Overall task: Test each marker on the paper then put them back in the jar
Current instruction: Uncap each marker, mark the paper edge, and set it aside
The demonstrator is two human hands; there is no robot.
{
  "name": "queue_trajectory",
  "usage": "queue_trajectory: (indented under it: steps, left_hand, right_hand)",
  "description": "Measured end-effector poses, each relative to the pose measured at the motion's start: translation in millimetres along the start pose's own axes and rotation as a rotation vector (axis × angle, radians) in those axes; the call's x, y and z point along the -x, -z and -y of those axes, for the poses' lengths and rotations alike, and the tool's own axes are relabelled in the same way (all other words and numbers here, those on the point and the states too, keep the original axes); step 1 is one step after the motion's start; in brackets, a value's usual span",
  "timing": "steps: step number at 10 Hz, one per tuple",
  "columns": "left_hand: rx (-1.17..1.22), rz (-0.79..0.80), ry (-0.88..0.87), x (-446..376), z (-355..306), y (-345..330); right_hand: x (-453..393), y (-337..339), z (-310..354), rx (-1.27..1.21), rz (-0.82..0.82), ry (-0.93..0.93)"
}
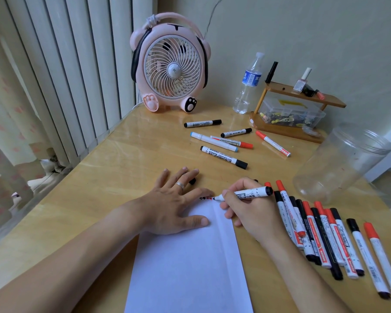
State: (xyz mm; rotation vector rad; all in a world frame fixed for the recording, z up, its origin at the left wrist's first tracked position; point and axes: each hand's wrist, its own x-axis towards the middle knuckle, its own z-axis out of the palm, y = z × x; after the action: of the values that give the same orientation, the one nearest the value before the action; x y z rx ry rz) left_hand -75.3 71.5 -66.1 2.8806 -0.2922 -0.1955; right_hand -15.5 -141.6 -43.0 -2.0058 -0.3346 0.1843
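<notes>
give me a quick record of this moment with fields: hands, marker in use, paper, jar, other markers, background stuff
left hand: left hand rests flat on the paper's top edge, fingers spread
right hand: right hand grips a marker, tip at the paper's top edge
paper: white sheet, small red and black marks at the top
jar: clear jar, upright, no markers inside
other markers: row beside the right hand; loose group farther back
background: pink fan, water bottle, wooden shelf

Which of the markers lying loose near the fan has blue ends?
The white marker with light blue ends, lying diagonally in the middle of that group. The others there have black or red caps.
</notes>
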Motion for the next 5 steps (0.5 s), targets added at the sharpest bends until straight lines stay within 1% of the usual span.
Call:
queue_trajectory:
  steps: [1, 3, 5]
  left_hand:
    - [0.001, 0.004, 0.005, -0.3, -0.2, 0.2]
    - [0.008, 0.003, 0.007, 0.4, -0.8, 0.6]
    - [0.021, -0.002, 0.0, 0.4, -1.5, 0.8]
  right_hand:
    - [0.0, -0.9, 0.6, 0.012, 0.007, -0.001]
    - [-1.7, -0.9, -0.9, -0.028, -0.041, -0.017]
    - [-1.3, -2.6, -0.4, -0.014, -0.025, -0.013]
